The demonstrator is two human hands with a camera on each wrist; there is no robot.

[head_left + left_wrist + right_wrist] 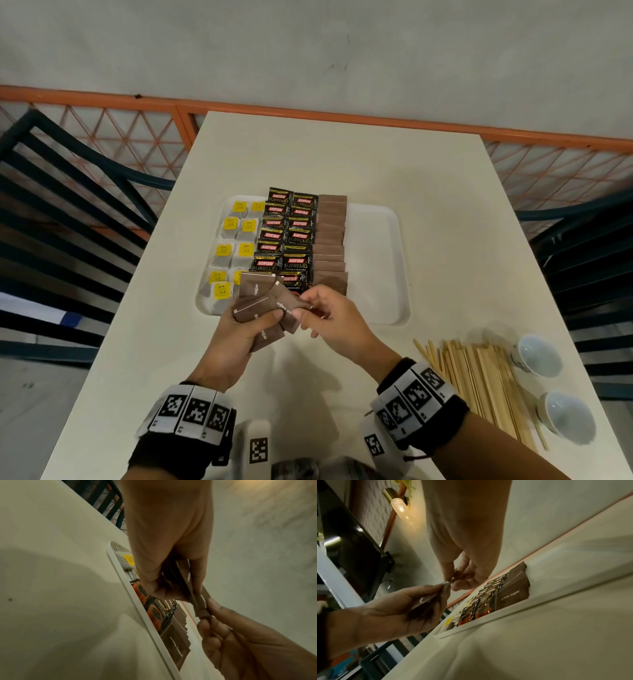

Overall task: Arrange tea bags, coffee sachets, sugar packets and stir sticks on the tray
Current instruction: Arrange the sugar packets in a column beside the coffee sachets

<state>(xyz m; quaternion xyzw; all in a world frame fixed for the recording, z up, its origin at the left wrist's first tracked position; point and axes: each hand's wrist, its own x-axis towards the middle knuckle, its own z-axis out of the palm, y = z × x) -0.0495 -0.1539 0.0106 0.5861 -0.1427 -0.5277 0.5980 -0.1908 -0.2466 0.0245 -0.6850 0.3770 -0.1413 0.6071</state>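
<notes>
Left hand (236, 337) holds a fanned bunch of brown paper sugar packets (260, 308) over the near edge of the white plastic tray (376, 260), grip clamped round them. Right hand (330, 320) pinches one brown packet (202, 601) at the end of that fan, thumb and fingertips (213, 605) closed on it. On the tray: white tea bags with yellow tags (233, 246) at left, black-and-red coffee sachets (287, 236) in the middle, a row of brown sugar packets (330, 240) to their right; tray's right part bare. Pale wooden stir sticks (479, 380) lie on the cream table (428, 178) near right, beside two white cups (548, 387).
</notes>
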